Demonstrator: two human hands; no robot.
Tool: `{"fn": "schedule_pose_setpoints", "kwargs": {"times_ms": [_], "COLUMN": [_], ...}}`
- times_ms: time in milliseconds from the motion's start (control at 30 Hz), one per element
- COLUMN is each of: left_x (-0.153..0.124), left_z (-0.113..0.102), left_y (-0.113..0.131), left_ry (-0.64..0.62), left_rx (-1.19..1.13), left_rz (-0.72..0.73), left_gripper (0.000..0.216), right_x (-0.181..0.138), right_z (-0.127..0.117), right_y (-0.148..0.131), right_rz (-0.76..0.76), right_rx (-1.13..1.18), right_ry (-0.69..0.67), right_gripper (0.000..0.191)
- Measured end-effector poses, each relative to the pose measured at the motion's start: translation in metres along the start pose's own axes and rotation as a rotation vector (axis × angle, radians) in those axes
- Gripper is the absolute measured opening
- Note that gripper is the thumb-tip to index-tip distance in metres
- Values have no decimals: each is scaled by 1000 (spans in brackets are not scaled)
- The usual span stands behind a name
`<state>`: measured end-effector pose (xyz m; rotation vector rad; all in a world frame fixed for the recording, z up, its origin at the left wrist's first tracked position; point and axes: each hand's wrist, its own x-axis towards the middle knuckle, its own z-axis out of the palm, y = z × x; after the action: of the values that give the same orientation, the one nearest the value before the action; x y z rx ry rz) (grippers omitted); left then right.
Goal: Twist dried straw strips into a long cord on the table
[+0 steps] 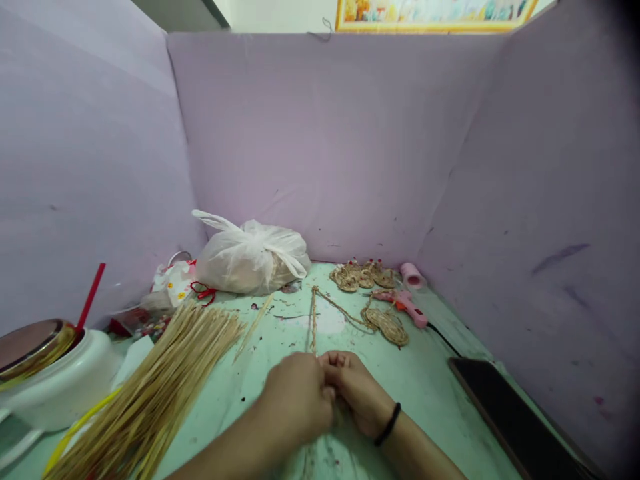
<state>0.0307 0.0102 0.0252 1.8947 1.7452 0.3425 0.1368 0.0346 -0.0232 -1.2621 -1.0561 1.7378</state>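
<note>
- The left hand point(303, 393) is curling its fingers in tightly, its back facing up, and is gripping the near end of a thin, tan, twisted plant-fibre cord point(314, 320).
- The right hand point(355, 387), wearing a black stretchy band point(388, 424) at the wrist, is pressing up against the left hand and pinching narrowly at the same end; the exact pinch point is hiding behind the fingers.
- The cord is running straight away from the hands over a pale green tabletop point(425, 413), then bending sharply and slanting back rightward to a flat, oval, tan coil of fibre cord point(393, 329).
- Just beyond the coil, a pink glue gun with an orange trigger point(407, 307) is lying on its side, its black cable trailing towards a flat, black, rectangular device point(510, 413).
- Farther back, several small coiled tan fibre pieces with red beads point(345, 277) are sitting in a cluster, with a pink roll point(411, 275) resting to their right.
- Left of the hands, a long bundle of straw-coloured stalks point(165, 373) is lying at a slant.
- Behind the bundle, a knotted white plastic bag point(250, 257) is leaning near the back pale purple panel point(320, 133).
- At far left, a white rounded pot point(90, 387) is standing, a red stick point(91, 293) poking up from it.
</note>
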Motion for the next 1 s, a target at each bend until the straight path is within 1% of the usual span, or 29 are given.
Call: {"fn": "schedule_pose_setpoints", "kwargs": {"times_ms": [33,67,100,167,233,267,300,333,400,533,600,667,767,833,933,1000], "left_x": [6,12,17,24,27,28,29,29,31,31,30,29,30,31,33,34], "left_z": [-6,-10,-13,-13,-6,-2,2,6,10,12,14,17,22,25,25,23], "left_y": [-4,-9,-12,-17,-20,-22,-23,-24,-26,-26,-26,-26,-27,-29,-32,-33], "left_ry": [38,81,63,-114,-300,-349,-370,-374,-354,-224,-182,-165,-138,-134,-175,-206], "left_rx": [-35,-118,-244,-536,-756,-815,-846,-849,-797,-601,-574,-586,-552,-522,-548,-611], "left_rz": [0,-30,-90,-217,-289,-304,-316,-330,-350,-370,-359,-326,-298,-324,-392,-384], "left_gripper": [20,21,20,15,14,15,15,15,15,15,14,12,13,15,17,16], "right_x": [1,1,1,1,1,1,3,4,9,11,5,-4,-14,-18,-24,-29], "right_z": [-2,-4,-5,-7,-8,-8,-8,-9,-11,-15,-15,-13,-7,-2,7,15], "right_y": [0,0,0,0,0,1,1,3,7,11,6,-4,-15,-17,-13,-8], "right_rz": [-13,-19,-19,-18,-39,-48,-56,-66,-102,-235,-291,-308,-250,-219,-259,-313], "right_rx": [23,37,42,49,64,63,51,19,-101,-497,-727,-906,-1047,-1104,-1179,-1233], "right_ry": [-36,-68,-97,-148,-192,-209,-221,-222,-183,-25,53,123,193,213,239,268], "right_gripper": [12,15,17,21,24,24,25,24,20,4,8,12,14,15,18,21]}}
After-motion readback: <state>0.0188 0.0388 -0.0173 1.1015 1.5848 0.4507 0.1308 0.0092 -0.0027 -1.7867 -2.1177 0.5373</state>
